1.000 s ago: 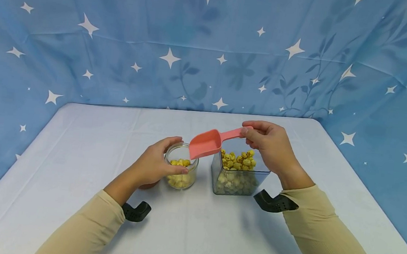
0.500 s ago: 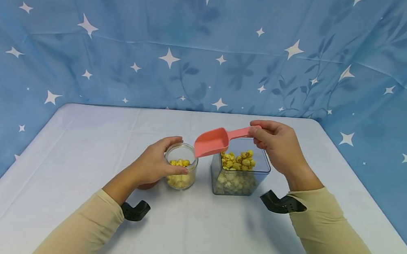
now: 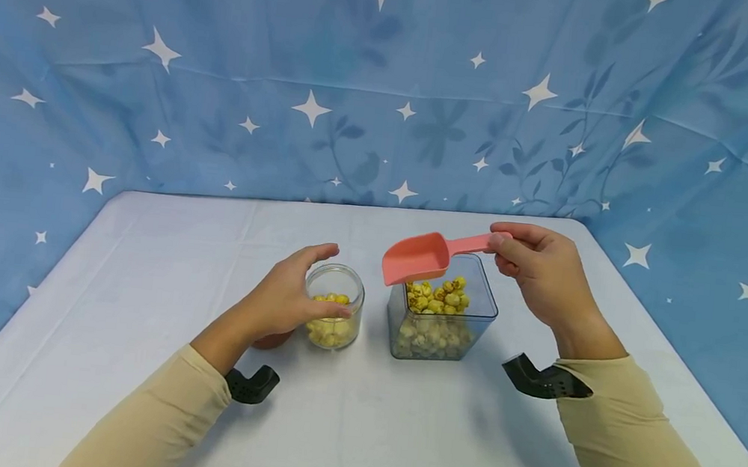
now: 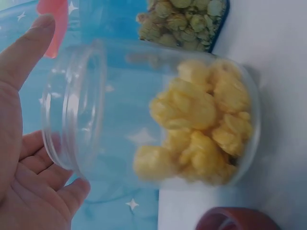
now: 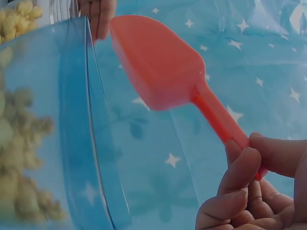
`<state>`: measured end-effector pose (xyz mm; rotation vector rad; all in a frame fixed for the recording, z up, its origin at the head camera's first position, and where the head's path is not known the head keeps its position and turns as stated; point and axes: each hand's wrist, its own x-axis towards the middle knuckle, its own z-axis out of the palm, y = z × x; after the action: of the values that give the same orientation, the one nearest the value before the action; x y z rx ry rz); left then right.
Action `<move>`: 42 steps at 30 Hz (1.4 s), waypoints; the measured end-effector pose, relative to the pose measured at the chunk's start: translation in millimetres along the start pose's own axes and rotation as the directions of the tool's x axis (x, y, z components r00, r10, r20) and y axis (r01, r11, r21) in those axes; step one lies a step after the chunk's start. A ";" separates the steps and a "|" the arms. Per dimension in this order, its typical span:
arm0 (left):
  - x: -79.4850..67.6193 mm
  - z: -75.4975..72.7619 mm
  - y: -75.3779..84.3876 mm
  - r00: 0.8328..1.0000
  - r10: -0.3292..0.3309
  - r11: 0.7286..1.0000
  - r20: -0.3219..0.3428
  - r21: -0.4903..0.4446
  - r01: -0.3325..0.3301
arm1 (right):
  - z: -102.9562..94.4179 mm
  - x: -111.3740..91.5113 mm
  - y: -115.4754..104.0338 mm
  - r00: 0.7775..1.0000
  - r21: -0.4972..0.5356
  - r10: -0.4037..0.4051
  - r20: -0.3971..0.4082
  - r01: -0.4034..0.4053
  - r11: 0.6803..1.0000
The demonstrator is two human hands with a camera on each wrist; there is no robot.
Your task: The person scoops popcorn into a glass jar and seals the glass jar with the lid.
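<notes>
My right hand pinches the handle of a pink scoop between thumb and fingers. The scoop is held over a clear, bluish box and its bowl shows no popcorn. Yellow popcorn partly fills that box. To its left, a clear glass jar stands upright with popcorn in its lower part. Around the jar's left side my left hand is spread, thumb near its front and fingers apart from the far rim. The left wrist view shows the same hand loosely about the jar's mouth.
A dark red, round, hollow thing sits on the white tabletop, left of the jar and partly hidden by my left hand. Behind the table hangs a blue curtain with white stars. Black wrist mounts stick out below both wrists.
My right hand has carried the scoop rightward, from above the jar to above the box. The left hand's fingers have loosened from the jar's rim; the jar has stayed in place.
</notes>
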<state>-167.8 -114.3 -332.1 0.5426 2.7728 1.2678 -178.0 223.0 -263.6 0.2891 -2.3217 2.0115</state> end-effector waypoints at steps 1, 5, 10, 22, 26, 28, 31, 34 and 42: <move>0.6 -0.4 1.7 1.000 0.007 1.000 -0.004 0.003 -0.007 | -3.4 -1.2 0.2 1.000 0.021 -0.008 -0.009 0.008 1.000; 3.9 -2.1 10.4 0.999 0.035 0.999 -0.006 0.001 -0.035 | -17.1 -5.0 2.6 0.999 0.089 -0.025 -0.043 0.029 0.996; 9.7 -2.3 22.6 0.997 0.068 0.998 0.022 -0.004 -0.068 | -32.2 -8.7 6.7 0.998 0.100 -0.021 -0.062 0.027 0.995; 29.0 5.8 37.8 0.991 0.093 0.995 0.100 0.013 -0.095 | -46.5 -12.5 11.3 0.996 -0.490 -0.026 -0.091 -0.022 0.871; 33.7 9.7 44.7 0.986 0.105 0.994 0.132 -0.001 -0.105 | -43.0 -11.9 8.3 0.995 -0.589 -0.072 -0.073 0.016 0.808; 34.9 11.9 47.4 0.983 0.102 0.995 0.150 -0.002 -0.103 | -39.7 -11.5 6.2 0.993 -0.627 -0.106 -0.059 0.046 0.778; 35.4 15.6 50.0 0.981 0.094 0.995 0.171 0.003 -0.096 | -34.6 -11.6 3.0 0.989 -0.658 -0.143 -0.032 0.086 0.748; 35.9 20.4 52.9 0.981 0.088 0.996 0.175 0.008 -0.091 | -30.5 -12.4 0.2 0.987 -0.681 -0.163 -0.004 0.117 0.723; 44.6 35.1 60.9 0.974 0.122 0.990 0.191 0.041 -0.132 | -19.4 -13.1 -5.9 0.981 -0.725 -0.183 0.068 0.175 0.667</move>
<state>-185.2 -37.3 -305.7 0.8113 2.6582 1.1017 -165.7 242.7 -257.0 0.4196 -2.7171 0.8553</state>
